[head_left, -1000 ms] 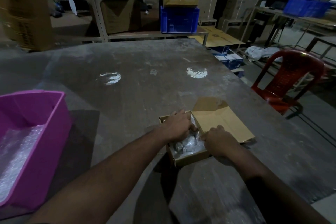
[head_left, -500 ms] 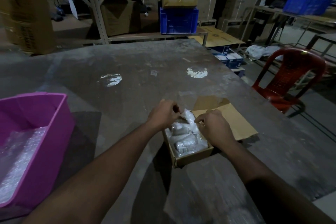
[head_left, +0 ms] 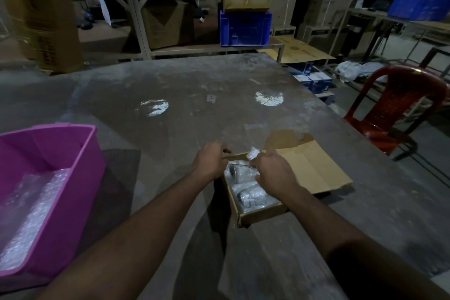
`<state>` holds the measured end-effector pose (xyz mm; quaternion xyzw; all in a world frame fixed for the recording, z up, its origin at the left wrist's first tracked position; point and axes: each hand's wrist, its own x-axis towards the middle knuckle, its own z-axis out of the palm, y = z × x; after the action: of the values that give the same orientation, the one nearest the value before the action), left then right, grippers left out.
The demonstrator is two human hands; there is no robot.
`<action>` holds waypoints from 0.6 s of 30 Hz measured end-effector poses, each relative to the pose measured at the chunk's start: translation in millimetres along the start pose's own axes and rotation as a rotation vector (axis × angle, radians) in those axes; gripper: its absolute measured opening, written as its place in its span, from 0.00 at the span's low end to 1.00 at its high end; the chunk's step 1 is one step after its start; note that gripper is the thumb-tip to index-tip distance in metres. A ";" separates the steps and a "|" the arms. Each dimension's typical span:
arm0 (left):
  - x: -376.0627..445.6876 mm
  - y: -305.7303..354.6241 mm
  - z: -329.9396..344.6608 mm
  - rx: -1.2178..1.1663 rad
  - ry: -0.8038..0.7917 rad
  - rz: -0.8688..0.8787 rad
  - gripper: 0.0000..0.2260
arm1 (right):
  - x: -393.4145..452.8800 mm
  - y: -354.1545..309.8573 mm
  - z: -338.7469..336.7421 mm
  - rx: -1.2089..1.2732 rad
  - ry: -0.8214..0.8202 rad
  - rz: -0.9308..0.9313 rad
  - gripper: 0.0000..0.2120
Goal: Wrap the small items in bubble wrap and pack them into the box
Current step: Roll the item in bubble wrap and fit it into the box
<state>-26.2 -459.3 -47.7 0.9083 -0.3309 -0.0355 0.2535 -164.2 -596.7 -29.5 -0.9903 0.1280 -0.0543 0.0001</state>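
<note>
Both hands over the far end of the cardboard box (head_left: pixel 261 212), low on the grey surface (head_left: pixel 194 95). Left hand (head_left: pixel 210 162) at the far left corner, fingers curled inward and seemingly pinching the box rim or a wrap edge there; which of the two, impossible to tell. Right hand (head_left: pixel 271 173) just beside it, curled fingers pinching a crumpled tuft of bubble wrap (head_left: pixel 253 154) sticking up at the far wall.

Wrapped items (head_left: pixel 250 193) already inside: pale bundles side by side, filling the box from the near wall up to the hands, long axes roughly across the box. Open flap (head_left: pixel 314 170) flat on the surface to the right, directly beyond the right hand.

Probable step: tucking the loose tuft down. Tuft between the two hands, closer to the right; downward and toward the body as the way in. Right hand also nearer the flap for closing.

Pink bin (head_left: pixel 73 178) with more wrap well apart to the left; red chair (head_left: pixel 399 109) off to the right.
</note>
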 end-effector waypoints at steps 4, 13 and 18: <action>1.9 -3.1 5.2 0.038 -0.065 -0.048 0.09 | 5.5 0.6 -1.9 -0.010 -0.039 -0.035 0.14; 4.8 -4.5 10.2 0.076 -0.073 -0.029 0.10 | 18.7 5.9 -1.5 0.045 -0.158 -0.107 0.20; 3.9 -1.2 10.3 0.121 -0.053 -0.022 0.10 | 19.1 3.3 -0.3 0.087 -0.146 -0.115 0.24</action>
<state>-24.8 -465.5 -56.8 0.9243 -0.3288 -0.0422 0.1891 -146.7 -604.8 -27.2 -0.9964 0.0680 0.0126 0.0493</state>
